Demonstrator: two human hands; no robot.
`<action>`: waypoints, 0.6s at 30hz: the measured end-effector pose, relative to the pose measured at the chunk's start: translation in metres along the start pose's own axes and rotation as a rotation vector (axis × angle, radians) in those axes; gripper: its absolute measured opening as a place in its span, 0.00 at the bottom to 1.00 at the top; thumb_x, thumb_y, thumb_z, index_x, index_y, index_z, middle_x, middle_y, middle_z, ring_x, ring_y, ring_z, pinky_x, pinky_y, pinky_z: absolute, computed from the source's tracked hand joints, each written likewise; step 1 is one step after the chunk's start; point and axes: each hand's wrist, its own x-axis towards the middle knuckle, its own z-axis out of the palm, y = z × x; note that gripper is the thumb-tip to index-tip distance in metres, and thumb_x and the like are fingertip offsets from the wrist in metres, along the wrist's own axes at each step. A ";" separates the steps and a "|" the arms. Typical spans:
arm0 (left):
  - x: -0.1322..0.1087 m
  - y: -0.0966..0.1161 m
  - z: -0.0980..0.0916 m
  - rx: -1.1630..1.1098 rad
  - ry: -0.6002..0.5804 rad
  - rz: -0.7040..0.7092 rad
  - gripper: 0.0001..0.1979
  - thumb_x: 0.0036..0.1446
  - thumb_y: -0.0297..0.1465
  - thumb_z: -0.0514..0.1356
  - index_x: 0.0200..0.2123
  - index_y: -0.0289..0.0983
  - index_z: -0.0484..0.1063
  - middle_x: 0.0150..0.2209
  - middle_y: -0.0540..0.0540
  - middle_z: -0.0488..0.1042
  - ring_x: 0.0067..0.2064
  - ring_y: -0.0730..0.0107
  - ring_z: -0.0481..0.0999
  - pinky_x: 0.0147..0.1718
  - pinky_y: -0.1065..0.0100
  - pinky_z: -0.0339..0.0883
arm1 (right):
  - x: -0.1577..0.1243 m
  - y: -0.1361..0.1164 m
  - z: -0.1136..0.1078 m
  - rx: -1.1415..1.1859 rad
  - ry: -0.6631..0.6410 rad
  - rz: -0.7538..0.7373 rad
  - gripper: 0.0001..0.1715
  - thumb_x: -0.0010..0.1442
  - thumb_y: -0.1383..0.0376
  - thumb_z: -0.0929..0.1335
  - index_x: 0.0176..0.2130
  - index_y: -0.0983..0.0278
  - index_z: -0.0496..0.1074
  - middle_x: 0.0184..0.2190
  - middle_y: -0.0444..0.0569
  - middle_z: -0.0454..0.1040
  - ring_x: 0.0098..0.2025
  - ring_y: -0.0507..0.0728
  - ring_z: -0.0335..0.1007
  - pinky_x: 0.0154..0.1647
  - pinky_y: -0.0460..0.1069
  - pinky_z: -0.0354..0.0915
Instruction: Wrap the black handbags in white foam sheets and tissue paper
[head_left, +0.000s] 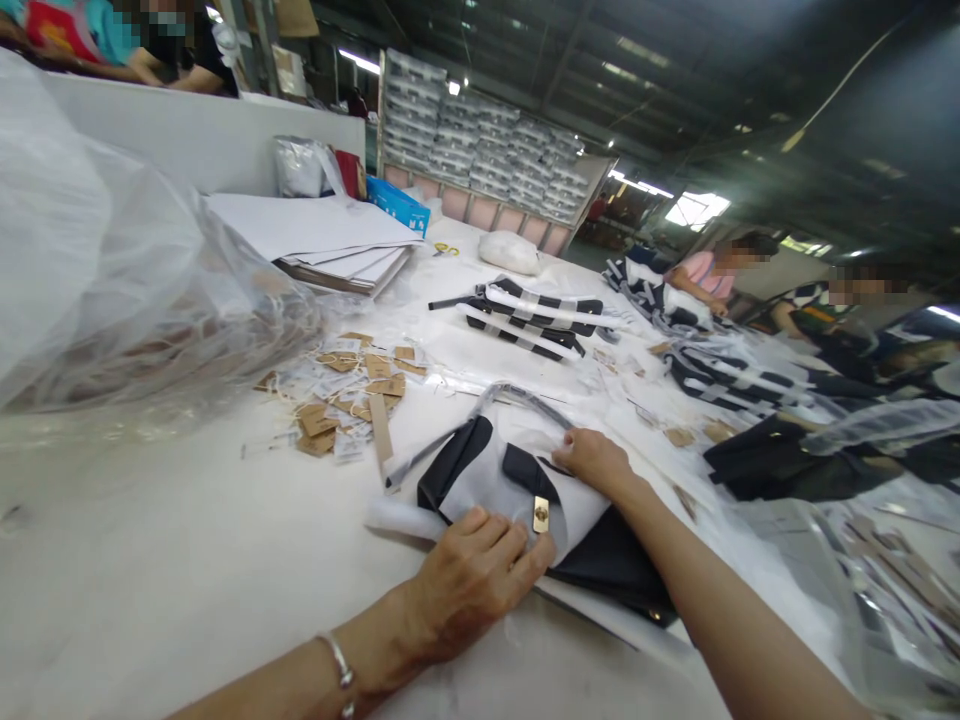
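Note:
A black handbag (626, 560) lies on the white table, partly covered by thin white wrapping (480, 485). Its gold clasp (541, 514) shows beside the fingertips of my left hand (480, 575), whose bent fingers press on the wrapping at the near side. My right hand (600, 462) is closed at the far right edge of the bag, near the end of the wrapped handle (517, 392); what its fingers pinch is too small to make out. The handle arches beyond the bag.
Brown tags (319, 425) lie left of the bag, near clear plastic (187, 290). Farther back are white sheets (322, 225), wrapped black bags (525, 315), yellow scissors (446, 249) and a white bundle (508, 252). More bags (795, 455) and people are at the right.

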 end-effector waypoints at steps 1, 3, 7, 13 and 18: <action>0.001 0.000 0.000 0.004 0.003 -0.001 0.12 0.69 0.26 0.51 0.52 0.34 0.68 0.35 0.46 0.74 0.35 0.68 0.73 0.34 0.66 0.62 | 0.000 0.000 0.003 -0.024 0.016 -0.012 0.15 0.55 0.63 0.68 0.43 0.65 0.77 0.45 0.61 0.78 0.48 0.66 0.75 0.44 0.56 0.66; 0.001 0.001 0.001 0.011 0.006 0.002 0.12 0.68 0.25 0.51 0.53 0.33 0.68 0.35 0.46 0.74 0.36 0.68 0.73 0.34 0.66 0.62 | -0.001 0.001 0.007 -0.046 0.063 -0.030 0.11 0.57 0.65 0.66 0.39 0.64 0.77 0.42 0.58 0.79 0.45 0.64 0.75 0.42 0.54 0.65; 0.001 0.002 0.001 0.005 -0.009 0.008 0.11 0.68 0.25 0.52 0.52 0.34 0.68 0.35 0.48 0.73 0.34 0.69 0.72 0.32 0.65 0.61 | -0.007 0.004 0.001 0.004 0.238 -0.031 0.13 0.61 0.65 0.61 0.36 0.62 0.75 0.37 0.54 0.79 0.40 0.62 0.75 0.39 0.53 0.64; -0.001 0.001 0.003 -0.005 -0.009 0.001 0.11 0.69 0.26 0.52 0.52 0.34 0.67 0.34 0.48 0.73 0.35 0.69 0.72 0.33 0.64 0.61 | -0.024 0.003 -0.039 0.169 0.638 -0.142 0.14 0.64 0.60 0.60 0.43 0.62 0.70 0.47 0.53 0.77 0.50 0.59 0.71 0.51 0.53 0.63; -0.002 0.001 0.004 -0.005 -0.028 0.011 0.13 0.69 0.26 0.50 0.55 0.34 0.65 0.35 0.47 0.73 0.35 0.68 0.71 0.32 0.63 0.60 | -0.059 -0.011 -0.057 0.092 0.749 -0.441 0.08 0.64 0.61 0.62 0.37 0.60 0.69 0.32 0.48 0.77 0.36 0.59 0.74 0.36 0.50 0.62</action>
